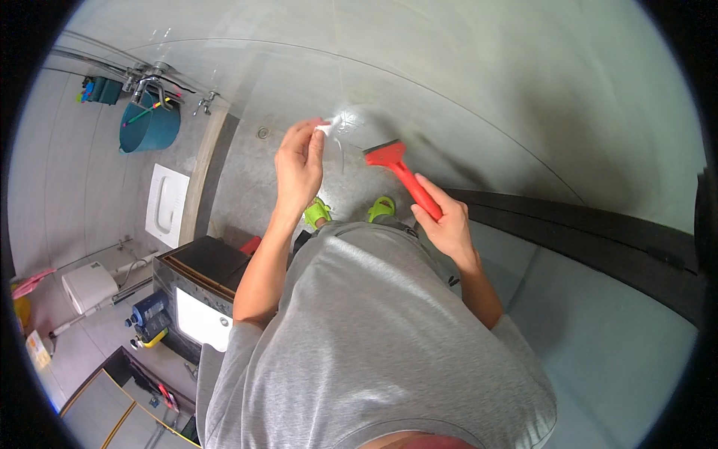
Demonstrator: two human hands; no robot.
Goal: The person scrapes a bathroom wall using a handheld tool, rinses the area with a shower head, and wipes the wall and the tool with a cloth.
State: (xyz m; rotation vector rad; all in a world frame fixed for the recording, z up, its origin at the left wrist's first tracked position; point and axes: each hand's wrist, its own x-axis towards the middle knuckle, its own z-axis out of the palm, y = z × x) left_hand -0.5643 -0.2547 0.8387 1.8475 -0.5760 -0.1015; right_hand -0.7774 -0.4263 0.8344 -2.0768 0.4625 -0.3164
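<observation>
My right hand point(452, 226) is closed around the handle of a red scraper point(406, 173). Its wide head with a dark edge points up and left, close to the tiled wall point(456, 67). My left hand point(301, 166) is raised in front of the wall, thumb and fingers pinched together on a thin white scrap point(327, 129). A translucent strip seems to dangle below the scrap; its material is too small to make out. Between the two hands there is a gap, and the scraper does not touch the scrap.
Green slippers point(317, 212) are on my feet on the grey floor point(254, 168). Leftward lie a raised ledge point(203, 168), a squat toilet point(166, 203) and a teal bucket point(153, 133) under a tap. A dark counter with a white basin point(200, 318) stands at my left; a dark door frame point(576, 218) runs right.
</observation>
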